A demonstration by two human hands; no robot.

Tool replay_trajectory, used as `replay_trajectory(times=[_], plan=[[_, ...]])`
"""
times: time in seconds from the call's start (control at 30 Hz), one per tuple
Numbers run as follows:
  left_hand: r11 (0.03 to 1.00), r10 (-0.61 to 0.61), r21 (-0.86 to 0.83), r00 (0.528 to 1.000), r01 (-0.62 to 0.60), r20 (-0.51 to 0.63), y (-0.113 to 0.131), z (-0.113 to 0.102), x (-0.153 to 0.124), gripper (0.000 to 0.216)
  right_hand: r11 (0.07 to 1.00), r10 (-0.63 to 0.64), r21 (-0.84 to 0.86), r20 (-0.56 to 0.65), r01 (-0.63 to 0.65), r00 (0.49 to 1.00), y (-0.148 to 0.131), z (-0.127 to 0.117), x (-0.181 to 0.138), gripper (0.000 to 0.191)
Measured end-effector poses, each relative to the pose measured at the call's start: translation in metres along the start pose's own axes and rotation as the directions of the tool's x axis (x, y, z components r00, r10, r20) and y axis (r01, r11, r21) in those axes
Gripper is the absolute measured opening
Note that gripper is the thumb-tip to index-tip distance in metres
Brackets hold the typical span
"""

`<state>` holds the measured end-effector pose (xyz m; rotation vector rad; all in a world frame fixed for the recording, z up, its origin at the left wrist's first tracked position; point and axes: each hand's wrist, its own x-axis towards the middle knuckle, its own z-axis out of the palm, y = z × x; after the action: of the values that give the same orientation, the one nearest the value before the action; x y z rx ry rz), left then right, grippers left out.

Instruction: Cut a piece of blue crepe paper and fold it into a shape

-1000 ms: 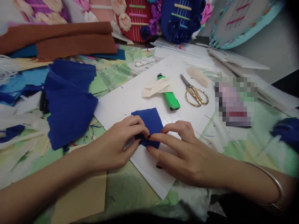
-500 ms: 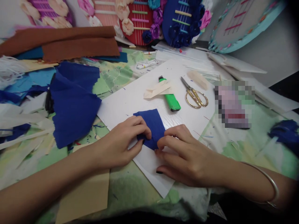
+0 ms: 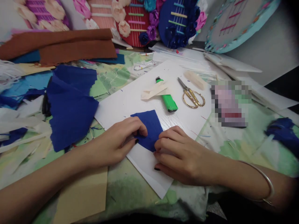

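Observation:
A small piece of dark blue crepe paper (image 3: 151,127) lies on a white sheet of card (image 3: 130,93) in front of me. My left hand (image 3: 122,137) has its fingers curled over the paper's left edge, thumb close under the forefinger. At the lower right corner, my right hand (image 3: 178,154) pinches the same paper between bent fingers; the fingertips are partly hidden. Beyond the paper lies a green utility knife (image 3: 168,101) with a cream paper strip (image 3: 154,91) across it. Gold-handled scissors (image 3: 192,97) rest to its right.
A larger blue crepe sheet (image 3: 72,109) and paper scraps cover the left side. Brown crepe paper (image 3: 74,46) lies behind. Several decorated lute-like crafts (image 3: 178,21) stand at the back. A pixelated phone-shaped object (image 3: 230,105) sits right; tan card (image 3: 84,193) is near me.
The view has shifted slightly, so everything sits a little further left. My left hand has drawn back slightly towards the left edge of the blue paper; the right hand stays at its corner.

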<state>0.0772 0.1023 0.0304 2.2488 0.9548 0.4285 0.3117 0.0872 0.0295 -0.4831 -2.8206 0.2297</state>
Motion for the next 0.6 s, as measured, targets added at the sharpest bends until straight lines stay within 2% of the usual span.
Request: replay_trajectory(times=[0.17,0.27,0.37,0.47,0.6], plan=[[0.999,-0.032,-0.02,0.999,0.031,-0.019,-0.005,-0.003,0.0,0.024,1.0,0.008,0.016,-0.009,-0.007,1.0,0.001,0.0,0.0,0.024],[0.999,-0.053,-0.013,0.996,0.053,-0.074,-0.01,-0.007,-0.001,0.026,0.999,0.007,0.031,0.0,-0.007,1.0,0.002,0.0,0.0,0.024],[0.996,0.025,0.086,0.99,-0.013,-0.137,-0.015,-0.013,-0.002,0.034,0.999,0.005,0.045,-0.004,-0.005,1.0,0.005,0.0,-0.001,0.023],[0.968,0.152,0.215,0.983,-0.127,-0.106,-0.019,-0.017,-0.003,0.038,1.0,0.0,0.028,-0.046,0.001,0.999,0.011,0.0,-0.002,0.021],[0.935,0.218,0.302,0.973,-0.186,-0.076,-0.023,-0.017,-0.003,0.033,0.998,0.029,-0.05,-0.13,-0.036,0.991,0.021,-0.003,-0.003,0.021]])
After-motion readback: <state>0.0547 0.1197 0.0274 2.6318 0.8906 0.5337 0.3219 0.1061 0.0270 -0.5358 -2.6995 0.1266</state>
